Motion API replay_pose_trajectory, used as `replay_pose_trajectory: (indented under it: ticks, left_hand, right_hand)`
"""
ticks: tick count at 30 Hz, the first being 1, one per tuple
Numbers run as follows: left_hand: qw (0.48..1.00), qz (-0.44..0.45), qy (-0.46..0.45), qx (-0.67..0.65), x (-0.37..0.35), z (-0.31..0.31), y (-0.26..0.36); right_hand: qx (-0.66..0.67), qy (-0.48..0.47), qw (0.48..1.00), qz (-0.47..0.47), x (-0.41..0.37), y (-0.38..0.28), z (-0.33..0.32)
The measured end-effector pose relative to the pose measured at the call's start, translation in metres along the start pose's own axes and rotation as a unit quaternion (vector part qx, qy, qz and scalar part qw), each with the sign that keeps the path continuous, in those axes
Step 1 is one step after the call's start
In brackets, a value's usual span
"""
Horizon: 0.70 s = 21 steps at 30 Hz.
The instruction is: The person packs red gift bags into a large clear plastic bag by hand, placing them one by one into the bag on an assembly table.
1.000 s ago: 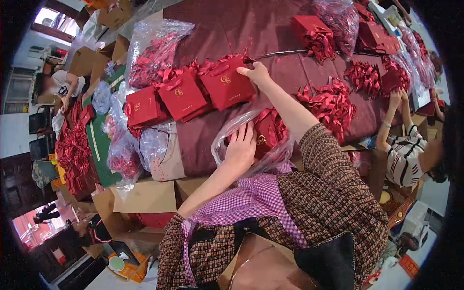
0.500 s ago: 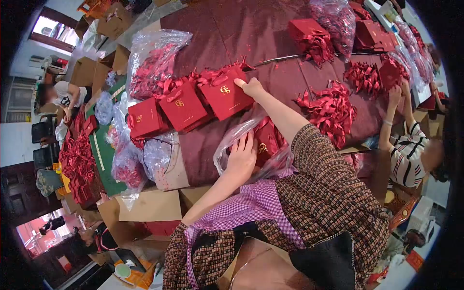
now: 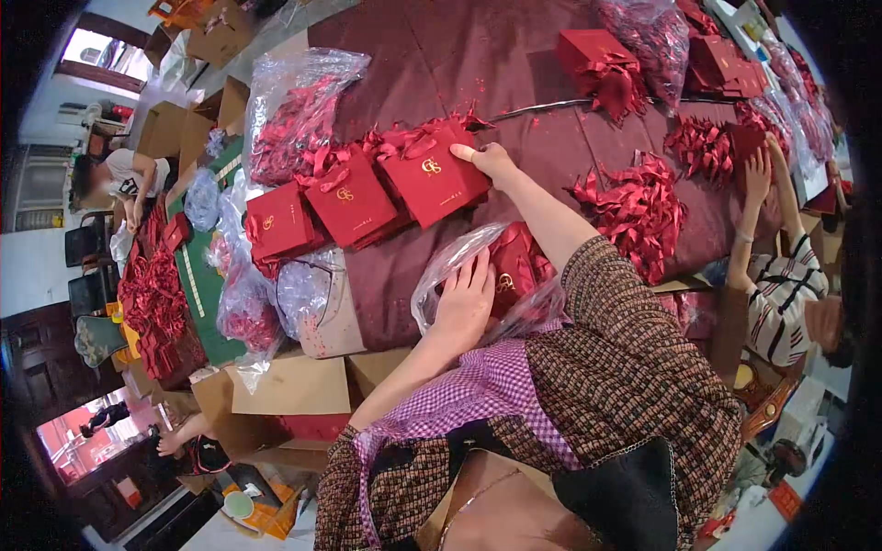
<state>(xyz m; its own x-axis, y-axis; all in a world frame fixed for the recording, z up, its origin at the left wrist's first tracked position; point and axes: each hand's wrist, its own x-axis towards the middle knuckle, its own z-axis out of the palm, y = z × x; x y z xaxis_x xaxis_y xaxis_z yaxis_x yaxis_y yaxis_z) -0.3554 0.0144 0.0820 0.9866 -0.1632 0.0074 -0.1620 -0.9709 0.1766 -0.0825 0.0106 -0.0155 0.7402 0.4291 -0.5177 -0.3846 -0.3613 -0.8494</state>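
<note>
My right hand grips the upper right edge of a stack of red paper gift bags, thumb on the front and fingers behind. The bags carry gold lettering and red ribbon handles. Beside it to the left lie a middle stack and a left stack of the same kind. Nearer my body, my left hand lies over the mouth of a clear plastic bag, fingers long against it and thumb hidden. More red gift bags sit inside that plastic bag.
Ribbon-handled piles lie to the right on the dark red cloth. A filled plastic bag stands at the far left. An open carton is below the table edge. A co-worker in stripes handles red bags at right.
The view has shifted slightly. Both my hands keep their holds, and the stacks stay in place. The co-worker's hands at right have moved a little on the red bags.
</note>
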Motion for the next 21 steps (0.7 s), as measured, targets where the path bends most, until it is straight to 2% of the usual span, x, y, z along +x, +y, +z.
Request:
replay_pose_trajectory:
  ticks: [5, 9, 12, 15, 21]
  left_hand:
    - [1.0, -0.001, -0.004, -0.011, -0.003, -0.003, 0.007]
    - [1.0, -0.002, -0.001, -0.021, -0.003, -0.003, 0.006]
    - [0.999, 0.001, -0.013, 0.039, -0.006, 0.002, 0.009]
    - [1.0, -0.006, -0.015, -0.022, -0.005, -0.004, 0.011]
    - [0.999, -0.006, -0.012, -0.037, -0.006, -0.003, 0.008]
  right_hand:
    - [0.083, -0.038, 0.996, 0.021, -0.032, -0.026, -0.002]
    - [0.114, -0.059, 0.992, 0.018, -0.024, -0.025, 0.001]
    - [0.16, -0.091, 0.983, -0.001, -0.016, -0.019, -0.001]
    - [0.197, -0.103, 0.975, 0.017, -0.028, -0.026, -0.004]
    - [0.16, -0.06, 0.985, -0.002, -0.002, -0.013, -0.012]
